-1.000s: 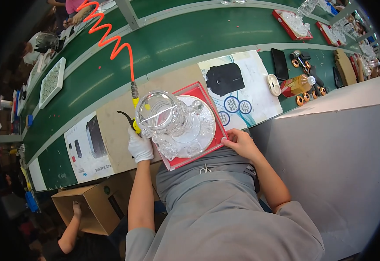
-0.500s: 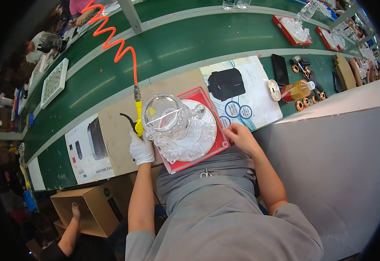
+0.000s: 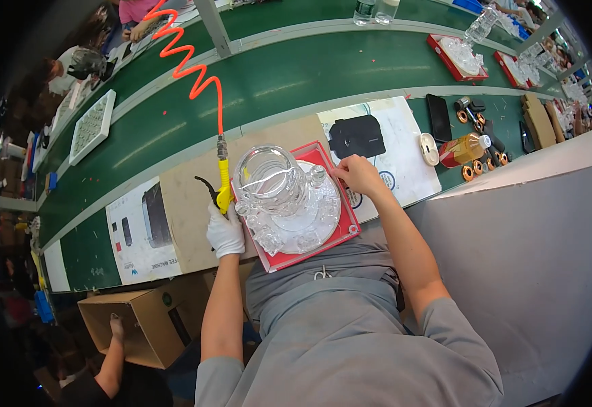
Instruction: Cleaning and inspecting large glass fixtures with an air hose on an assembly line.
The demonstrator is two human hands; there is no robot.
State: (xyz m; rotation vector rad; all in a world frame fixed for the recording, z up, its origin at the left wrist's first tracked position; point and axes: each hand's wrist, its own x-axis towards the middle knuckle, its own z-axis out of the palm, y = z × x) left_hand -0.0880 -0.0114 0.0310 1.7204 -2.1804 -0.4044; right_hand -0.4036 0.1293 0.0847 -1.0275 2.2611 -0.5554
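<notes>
In front of me a red tray (image 3: 274, 263) holds a round white disc (image 3: 316, 227) with clear glass-like parts around it. A clear round jar (image 3: 263, 178) stands on the disc's far left part. My left hand (image 3: 225, 234), in a white glove, is wrapped round a yellow air blow gun (image 3: 224, 186) beside the tray's left side. An orange coiled hose (image 3: 204, 83) runs up from the gun. My bare right hand (image 3: 358, 175) is at the tray's far right edge, its fingers pinched together; whatever lies between the fingertips is hidden.
Printed cardboard sheets (image 3: 143, 234) cover the near bench. To the right are a phone (image 3: 438, 117), a bottle of amber liquid (image 3: 464, 149) and several copper-coloured rings (image 3: 468, 172). More red trays (image 3: 456, 57) stand farther off. A person's hand reaches into a cardboard box (image 3: 140, 329) at lower left.
My right hand has moved away from me along the tray's right side, to its far part. My left hand keeps its grip on the blow gun. The whole view has shifted slightly.
</notes>
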